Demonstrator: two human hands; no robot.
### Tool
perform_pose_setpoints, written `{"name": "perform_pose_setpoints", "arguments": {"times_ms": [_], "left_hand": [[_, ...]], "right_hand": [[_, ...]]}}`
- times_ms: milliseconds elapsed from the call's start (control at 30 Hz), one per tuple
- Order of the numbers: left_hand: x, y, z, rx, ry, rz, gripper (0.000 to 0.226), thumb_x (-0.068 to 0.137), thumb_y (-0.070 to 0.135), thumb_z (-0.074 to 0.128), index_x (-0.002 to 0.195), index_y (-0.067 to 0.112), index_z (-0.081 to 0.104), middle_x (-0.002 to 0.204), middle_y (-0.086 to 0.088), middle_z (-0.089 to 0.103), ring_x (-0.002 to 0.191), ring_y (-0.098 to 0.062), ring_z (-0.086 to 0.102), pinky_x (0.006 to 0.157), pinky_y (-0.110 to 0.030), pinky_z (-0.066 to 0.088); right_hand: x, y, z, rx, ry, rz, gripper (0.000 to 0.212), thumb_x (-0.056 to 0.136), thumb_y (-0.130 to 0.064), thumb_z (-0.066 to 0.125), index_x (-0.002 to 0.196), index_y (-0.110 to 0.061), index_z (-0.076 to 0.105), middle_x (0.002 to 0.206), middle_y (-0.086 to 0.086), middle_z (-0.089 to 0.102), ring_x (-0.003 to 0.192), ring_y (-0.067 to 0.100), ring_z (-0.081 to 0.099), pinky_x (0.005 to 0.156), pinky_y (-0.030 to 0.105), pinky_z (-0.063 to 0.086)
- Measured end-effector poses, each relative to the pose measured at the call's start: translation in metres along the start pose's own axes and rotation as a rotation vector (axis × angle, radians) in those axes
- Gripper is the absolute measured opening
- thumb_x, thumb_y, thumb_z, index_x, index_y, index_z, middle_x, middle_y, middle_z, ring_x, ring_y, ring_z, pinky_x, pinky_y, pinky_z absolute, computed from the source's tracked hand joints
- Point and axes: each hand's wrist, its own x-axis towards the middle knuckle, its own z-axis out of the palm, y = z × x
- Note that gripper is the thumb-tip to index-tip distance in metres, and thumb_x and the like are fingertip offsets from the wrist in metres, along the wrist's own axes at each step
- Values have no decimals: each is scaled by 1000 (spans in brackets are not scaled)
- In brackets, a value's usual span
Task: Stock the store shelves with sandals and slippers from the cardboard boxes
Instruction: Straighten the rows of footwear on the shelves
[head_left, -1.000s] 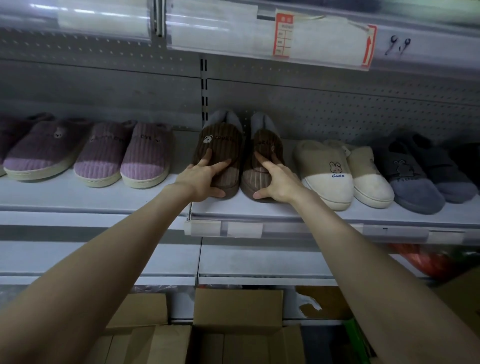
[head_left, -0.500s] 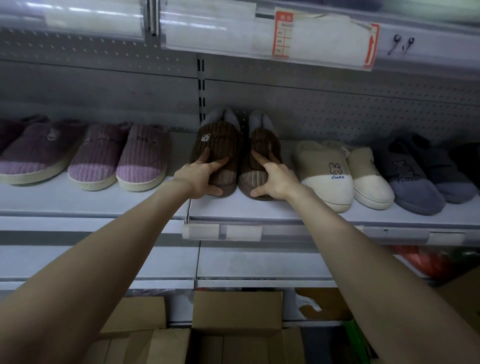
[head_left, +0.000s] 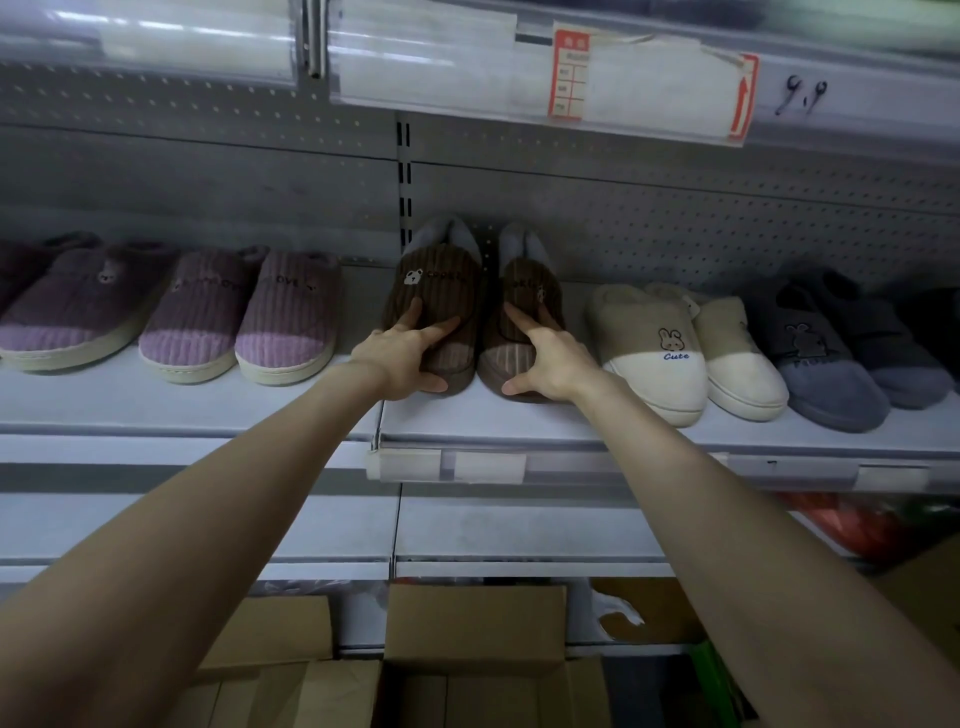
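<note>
- The left hand (head_left: 400, 358) clasped the toe of the left brown slipper (head_left: 436, 286): fingers spread flat on top, thumb hooked at the front edge.
- The right hand (head_left: 545, 364) clasped the right brown slipper (head_left: 530, 286) the same way, with the index finger stretched along the upper.
- Both brown slippers were ribbed corduroy with rounded toes and grey fleecy linings. They stood close side by side, toes forward, on the shelf (head_left: 156, 400).
- Left of them stood purple slippers (head_left: 285, 312), ribbed, with pale soles.
- To their right were plush beige slippers (head_left: 654, 353) with cream toes, then fuzzy grey slippers (head_left: 831, 374).
- The shelf was smooth white metal, and the back panel (head_left: 675, 223) was perforated.
- A red-edged price tag (head_left: 569, 75) hung on the shelf above.
- Open cardboard boxes (head_left: 472, 629) stood on the floor below.
</note>
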Motion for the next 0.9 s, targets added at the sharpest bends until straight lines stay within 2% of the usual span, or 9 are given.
{"name": "perform_pose_setpoints", "arguments": {"times_ms": [133,233,333,400,467,567,700,900], "left_hand": [[-1,0,-1,-24,-5,3,83,82,37,66,144,46,11,158,-8,-8,140,-40,20,116,-42,20],[-5,2,-5,-39,-3,2,83,80,36,68,146,41,17,158,-11,-2,140,-38,21,116,-40,21],[-11,7,-13,-34,-12,22,81,78,38,70,145,32,26,154,-14,19,137,-36,29,112,-38,28],[-17,13,-23,-38,-15,32,74,79,36,69,143,23,34,143,-12,39,128,-33,40,103,-35,36],[-23,20,-32,-52,-33,37,67,80,35,68,139,19,40,135,-11,49,122,-31,47,98,-34,40],[-32,34,-45,-44,-28,73,59,80,38,67,132,18,49,130,-10,54,118,-29,50,95,-33,41],[-42,60,-68,-42,36,150,59,77,44,69,128,18,54,127,-8,57,116,-27,51,98,-35,41],[-59,110,-93,-69,70,267,58,76,42,71,124,12,57,115,-8,64,106,-25,58,91,-31,45]], "right_hand": [[1,-1,-1,26,-19,6,108,70,-25,81,149,-38,10,159,7,10,141,34,27,111,40,34],[-1,-2,-8,50,-21,26,105,71,-19,81,150,-35,14,156,10,23,138,34,31,110,41,35],[-6,-4,-18,66,-11,47,98,71,-16,81,149,-28,23,149,13,36,133,33,39,109,39,37],[-12,-5,-26,60,-17,72,89,71,-17,81,146,-22,33,145,14,41,130,32,44,107,38,39],[-19,-5,-36,40,-31,98,80,70,-22,82,140,-17,44,139,15,47,124,30,50,105,36,42],[-37,-8,-57,9,-39,114,67,72,-26,81,132,-16,53,132,15,52,117,29,53,101,34,43],[-66,-8,-91,-16,5,98,57,78,-23,76,130,-12,55,127,10,58,117,24,54,92,23,38],[-107,0,-135,-47,78,115,53,76,-20,78,124,-12,59,120,9,62,113,24,57,96,30,44]]}}
